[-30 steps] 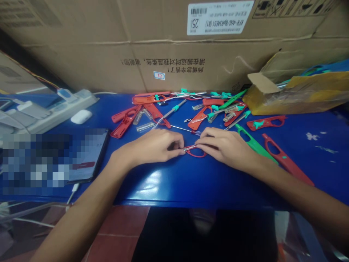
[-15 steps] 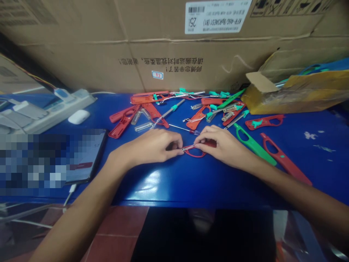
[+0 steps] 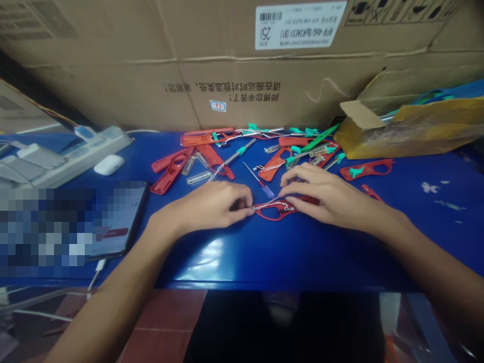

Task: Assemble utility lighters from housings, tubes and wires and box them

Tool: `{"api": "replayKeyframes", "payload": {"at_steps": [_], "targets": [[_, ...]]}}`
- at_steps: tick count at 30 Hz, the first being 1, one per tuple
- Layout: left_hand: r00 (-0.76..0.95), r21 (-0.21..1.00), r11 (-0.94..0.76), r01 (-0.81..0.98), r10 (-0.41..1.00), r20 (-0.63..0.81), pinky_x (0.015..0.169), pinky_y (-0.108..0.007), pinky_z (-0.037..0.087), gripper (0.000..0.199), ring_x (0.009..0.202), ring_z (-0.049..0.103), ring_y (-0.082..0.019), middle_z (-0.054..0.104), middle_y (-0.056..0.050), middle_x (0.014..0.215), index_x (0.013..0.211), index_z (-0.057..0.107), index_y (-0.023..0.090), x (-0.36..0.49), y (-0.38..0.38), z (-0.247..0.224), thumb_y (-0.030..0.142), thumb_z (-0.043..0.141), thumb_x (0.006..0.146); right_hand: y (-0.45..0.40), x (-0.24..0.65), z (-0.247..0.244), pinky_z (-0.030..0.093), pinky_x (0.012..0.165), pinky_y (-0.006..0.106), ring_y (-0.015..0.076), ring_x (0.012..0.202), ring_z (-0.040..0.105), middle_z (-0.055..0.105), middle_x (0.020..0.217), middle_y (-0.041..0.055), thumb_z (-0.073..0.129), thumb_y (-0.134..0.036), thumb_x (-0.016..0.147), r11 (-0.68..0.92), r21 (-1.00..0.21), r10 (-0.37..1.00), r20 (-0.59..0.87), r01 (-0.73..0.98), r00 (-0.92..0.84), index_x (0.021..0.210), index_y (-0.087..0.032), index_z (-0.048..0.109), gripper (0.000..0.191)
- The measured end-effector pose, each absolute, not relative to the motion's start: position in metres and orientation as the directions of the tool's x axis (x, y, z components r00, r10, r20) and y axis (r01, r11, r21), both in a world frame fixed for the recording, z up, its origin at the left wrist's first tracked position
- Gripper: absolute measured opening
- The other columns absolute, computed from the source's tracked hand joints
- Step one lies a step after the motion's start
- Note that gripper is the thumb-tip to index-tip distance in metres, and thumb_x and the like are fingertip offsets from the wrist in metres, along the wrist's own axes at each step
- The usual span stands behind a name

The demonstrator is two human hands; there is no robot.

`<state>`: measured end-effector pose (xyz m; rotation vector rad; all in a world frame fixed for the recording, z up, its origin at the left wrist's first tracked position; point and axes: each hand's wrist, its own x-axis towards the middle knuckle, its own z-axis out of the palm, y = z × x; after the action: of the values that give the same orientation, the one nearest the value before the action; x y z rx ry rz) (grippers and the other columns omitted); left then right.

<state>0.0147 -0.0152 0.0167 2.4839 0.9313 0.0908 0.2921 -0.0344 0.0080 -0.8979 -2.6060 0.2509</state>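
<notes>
A red lighter casing half (image 3: 270, 218) with a loop-shaped opening lies on the blue table in front of me. Thin white wires (image 3: 269, 203) run along its upper side. My left hand (image 3: 227, 201) is closed, thumb and forefinger pinching the casing's left end where the wires meet it. Over the casing's right part, my right hand (image 3: 313, 194) has curled fingers, with thumb and forefinger on the casing beside the wires; the palm hides that end. Just beyond the casing lies a screwdriver (image 3: 267, 190) with a clear purplish handle, its shaft pointing away to the left.
Behind my hands lie several red casing halves (image 3: 170, 174), clear tanks (image 3: 199, 177) and metal tubes with green clips (image 3: 242, 150). A taped carton (image 3: 416, 131) stands right, a large cardboard box (image 3: 124, 91) behind. A phone (image 3: 132, 217), white case (image 3: 109, 164) and power strip (image 3: 83, 156) are left.
My right hand has moved right along the casing from the wires' left part, uncovering more wire. The screwdriver has swung, its handle now nearer me. My left hand keeps its pinch.
</notes>
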Motion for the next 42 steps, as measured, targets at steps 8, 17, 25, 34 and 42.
{"api": "replayKeyframes", "payload": {"at_steps": [8,17,25,34,42], "targets": [[0.766,0.463,-0.654,0.598,0.636,-0.092,0.06,-0.027,0.036,0.017,0.066,0.058,-0.013,0.069,0.001,0.085,0.098,0.068,0.021,0.012,-0.014,0.016,0.035,0.059,0.096,-0.035,0.299,0.009,0.051,0.096,0.043,0.0244,0.111,0.063,0.068,0.121,0.0093,0.058,-0.032,0.1,0.8,-0.254,0.597,0.24,0.544,-0.765,0.108,-0.024,0.079,0.024],[0.743,0.422,-0.655,0.627,0.666,-0.07,0.061,-0.027,0.037,0.018,0.069,0.06,-0.014,0.07,-0.001,0.086,0.098,0.069,0.021,0.011,-0.013,0.014,0.036,0.06,0.096,-0.032,0.296,0.007,0.051,0.092,0.04,0.0231,0.107,0.063,0.069,0.118,0.008,0.058,-0.034,0.1,0.783,-0.29,0.61,0.191,0.55,-0.769,0.108,-0.027,0.08,0.024],[0.694,0.411,-0.609,0.679,0.715,-0.086,0.065,-0.027,0.039,0.033,0.079,0.065,-0.017,0.073,0.0,0.093,0.099,0.069,0.021,0.012,-0.013,0.022,0.052,0.07,0.089,-0.031,0.298,0.012,0.053,0.093,0.038,0.0223,0.106,0.065,0.069,0.115,0.0091,0.056,-0.033,0.101,0.786,-0.272,0.614,0.234,0.556,-0.754,0.105,-0.021,0.078,0.025],[0.642,0.299,-0.617,0.728,0.767,0.02,0.073,-0.031,0.043,0.039,0.089,0.07,-0.022,0.075,-0.007,0.098,0.102,0.071,0.019,0.006,-0.004,0.012,0.051,0.05,0.102,0.001,0.329,-0.006,0.05,0.097,0.051,0.0279,0.11,0.062,0.069,0.117,0.0114,0.051,-0.034,0.101,0.64,-0.233,0.749,0.4,0.733,-0.527,0.11,-0.023,0.075,0.028],[0.619,0.276,-0.613,0.741,0.782,0.076,0.071,-0.031,0.043,0.038,0.085,0.069,-0.021,0.076,-0.005,0.099,0.106,0.072,0.02,0.008,-0.003,0.013,0.048,0.045,0.105,0.032,0.327,-0.028,0.042,0.093,0.057,0.0363,0.12,0.051,0.058,0.146,0.0138,0.039,-0.057,0.102,0.451,-0.021,0.851,0.311,0.892,-0.423,0.138,-0.023,0.061,0.054]]}}
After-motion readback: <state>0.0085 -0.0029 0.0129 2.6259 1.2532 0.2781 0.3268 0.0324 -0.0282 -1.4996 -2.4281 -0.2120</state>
